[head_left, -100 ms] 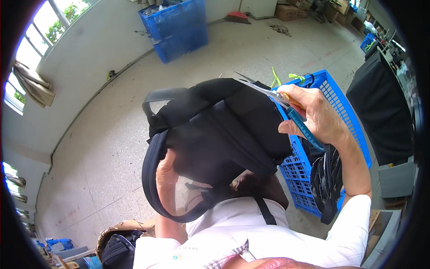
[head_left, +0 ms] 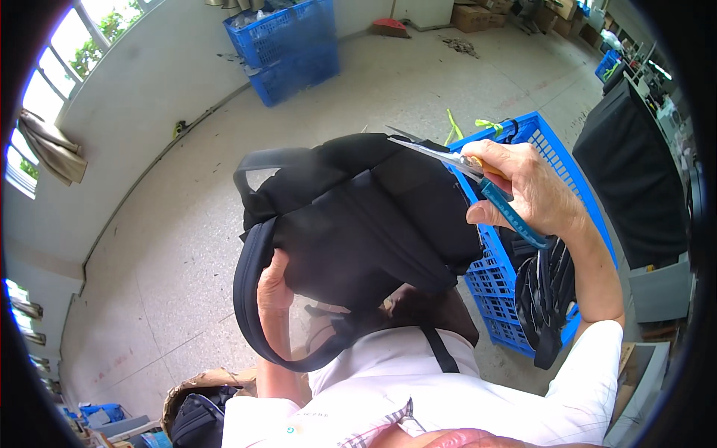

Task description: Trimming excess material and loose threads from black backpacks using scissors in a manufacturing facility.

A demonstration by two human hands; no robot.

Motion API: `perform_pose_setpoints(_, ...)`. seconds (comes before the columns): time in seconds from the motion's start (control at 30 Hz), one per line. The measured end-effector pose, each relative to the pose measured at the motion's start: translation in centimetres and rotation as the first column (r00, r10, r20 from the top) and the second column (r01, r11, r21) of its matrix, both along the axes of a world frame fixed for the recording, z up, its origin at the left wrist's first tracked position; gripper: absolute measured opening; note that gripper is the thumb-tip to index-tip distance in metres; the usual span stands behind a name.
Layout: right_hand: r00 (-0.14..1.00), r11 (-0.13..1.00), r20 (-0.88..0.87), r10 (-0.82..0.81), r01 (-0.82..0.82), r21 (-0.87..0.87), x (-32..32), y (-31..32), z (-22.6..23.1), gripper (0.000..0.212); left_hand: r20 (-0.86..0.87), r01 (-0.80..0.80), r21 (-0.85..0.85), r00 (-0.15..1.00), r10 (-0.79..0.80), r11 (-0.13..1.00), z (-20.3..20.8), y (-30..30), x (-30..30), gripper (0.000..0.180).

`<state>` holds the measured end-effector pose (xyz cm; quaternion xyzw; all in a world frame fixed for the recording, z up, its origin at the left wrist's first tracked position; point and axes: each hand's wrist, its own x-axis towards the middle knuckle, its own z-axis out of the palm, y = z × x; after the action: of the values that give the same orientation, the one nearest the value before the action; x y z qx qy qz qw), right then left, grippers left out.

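Note:
A black backpack (head_left: 336,239) rests across my lap, its padded shoulder strap (head_left: 249,313) looping down on the left and a top handle (head_left: 240,179) sticking out at the upper left. My left hand (head_left: 275,284) grips the bag's left side inside the strap loop; its fingers are mostly hidden by the fabric. In my right hand (head_left: 534,183) is a pair of scissors (head_left: 512,214) with teal and yellow handles. Their blades are spread and lie over the bag's upper right edge, pointing left.
A blue plastic crate (head_left: 590,216) stands close on the right, black straps (head_left: 549,299) hanging over its side. At the lower left a cardboard box (head_left: 175,392) holds black bags. Stacked blue bins (head_left: 299,67) stand by the wall, with a red dustpan (head_left: 390,28) farther back.
The view has shifted slightly, so the surroundings sit a little differently. Both hands keep their holds, and the scissors stay spread over the bag's edge.

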<state>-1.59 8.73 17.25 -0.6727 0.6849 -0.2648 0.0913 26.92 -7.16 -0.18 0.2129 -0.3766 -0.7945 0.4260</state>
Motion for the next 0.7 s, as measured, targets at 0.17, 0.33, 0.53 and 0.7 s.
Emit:
perform_pose_setpoints(0.17,0.999,1.0,-0.051,-0.007,0.007,-0.001,-0.5,1.0,0.0,0.054,0.033,-0.076,-0.05,0.996,0.077,0.996,-0.3,0.1,-0.4,0.039)
perform_pose_setpoints(0.33,0.998,1.0,-0.066,-0.02,0.019,-0.021,-0.4,1.4,-0.2,0.043,0.052,-0.048,-0.055,0.997,0.051,0.997,0.4,-0.1,-0.8,0.042)
perform_pose_setpoints(0.53,0.895,0.967,0.446,0.026,0.09,-0.237,-1.1,-0.1,-0.8,0.052,0.175,-0.068,-0.227,0.978,0.11,0.972,3.0,-2.2,-0.9,0.046)
perform_pose_setpoints(0.7,0.799,0.896,0.57,0.191,0.096,-0.435,1.0,-2.9,-1.0,0.063,0.46,0.382,-0.371,0.867,-0.19,0.846,13.5,-6.8,-2.2,0.027)
